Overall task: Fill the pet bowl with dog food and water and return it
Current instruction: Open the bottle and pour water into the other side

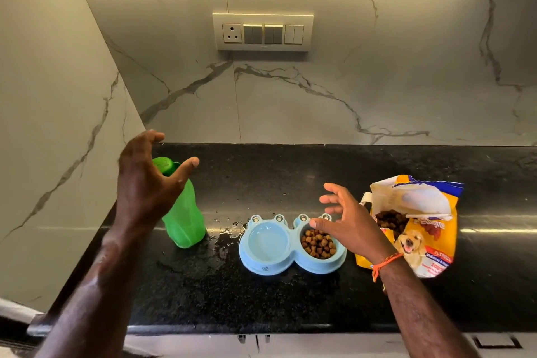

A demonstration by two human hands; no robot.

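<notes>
From the head camera, both hands hang spread above a black counter [290,299]. The left hand [145,180] is released, fingers splayed and holding nothing; it sits in front of the upper part of a green bottle [186,221], which stands upright with its cap on. Whether the palm touches the bottle cannot be told. The right hand [348,224] is also loose and holds nothing, fingers fanned out over the far right rim of the pet bowl [290,263].

The pale blue double bowl rests on the counter between the two hands, below the right hand's fingertips. Its left cup holds water [268,240]; its right cup holds brown dog food [318,244]. Spilled water [226,234] glistens between bottle and bowl.

Just right of the right hand lies an open yellow food bag [421,227], kibble showing in its mouth. An orange thread [383,263] circles the right wrist. A switch panel [263,32] sits on the marble wall beyond both hands.
</notes>
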